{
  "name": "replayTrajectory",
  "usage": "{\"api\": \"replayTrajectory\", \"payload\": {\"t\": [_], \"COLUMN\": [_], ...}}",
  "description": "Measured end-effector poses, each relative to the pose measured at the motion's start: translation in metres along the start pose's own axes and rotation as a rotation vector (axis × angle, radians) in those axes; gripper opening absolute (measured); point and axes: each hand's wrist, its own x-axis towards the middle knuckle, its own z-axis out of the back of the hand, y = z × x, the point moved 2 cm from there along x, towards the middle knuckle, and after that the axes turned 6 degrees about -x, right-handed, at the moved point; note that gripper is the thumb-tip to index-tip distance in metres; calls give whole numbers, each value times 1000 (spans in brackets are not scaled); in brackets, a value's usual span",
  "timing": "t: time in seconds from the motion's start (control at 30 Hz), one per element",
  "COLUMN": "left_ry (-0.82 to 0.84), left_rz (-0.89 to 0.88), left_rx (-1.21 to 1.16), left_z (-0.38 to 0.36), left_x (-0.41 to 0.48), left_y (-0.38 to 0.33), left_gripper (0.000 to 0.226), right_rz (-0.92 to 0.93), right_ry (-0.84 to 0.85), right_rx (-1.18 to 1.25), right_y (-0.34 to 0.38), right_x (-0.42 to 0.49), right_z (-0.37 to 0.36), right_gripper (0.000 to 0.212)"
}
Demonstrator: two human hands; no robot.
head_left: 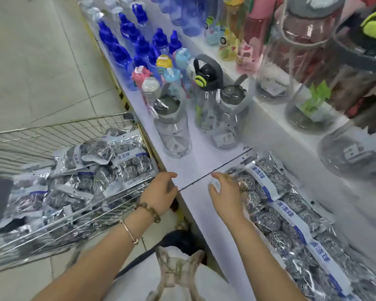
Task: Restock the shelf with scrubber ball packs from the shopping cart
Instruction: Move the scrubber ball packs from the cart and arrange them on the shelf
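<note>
Fingers [220, 176] of the right hand [225, 194] curl over the near end of a scrubber ball pack [251, 181] lying on the white shelf [204, 216], with a pale bit of its wrapper pinched against the thumb. That pack heads a row of shelved packs [291, 218] running along the shelf's back toward the person, their blue-and-white labels facing up. The left hand [161, 192] hangs over the shelf's front edge beside the shopping cart [52, 131] - its fingers loosely bent, with nothing seen in them. A bead bracelet and a thin bangle sit on that wrist. More packs - the cart's heap [85, 170] - fill the wire basket. Clear water bottles [174, 131] stand farther along the shelf.
</note>
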Motion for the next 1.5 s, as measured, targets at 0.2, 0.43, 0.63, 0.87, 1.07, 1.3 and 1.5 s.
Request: {"api": "replayTrajectory", "payload": {"t": [0.2, 0.43, 0.63, 0.87, 1.07, 1.3, 1.5], "left_ry": [-177, -308, -269, -103, 13, 107, 116], "left_rz": [160, 332, 407, 362, 299, 348, 398], "left_rx": [-5, -75, -105, -70, -58, -29, 64], "left_z": [44, 87, 118, 165, 187, 196, 195], "left_x": [-24, -39, -32, 18, 78, 145, 205], "left_y": [43, 94, 154, 229, 279, 311, 330], "left_gripper": [36, 35, 35, 38, 40, 43, 49], "right_rz": [152, 305, 277, 83, -101, -334, -455], "right_ry": [183, 315, 391, 387, 348, 323, 312], "right_rx": [-10, -100, -161, -228, -263, -305, -274], "right_y": [48, 103, 139, 177, 200, 188, 171], "right_x": [9, 25, 41, 77, 106, 128, 154], "right_z": [-41, -90, -142, -206, -242, -264, -283], "right_gripper": [34, 34, 36, 34, 34, 38, 40]}}
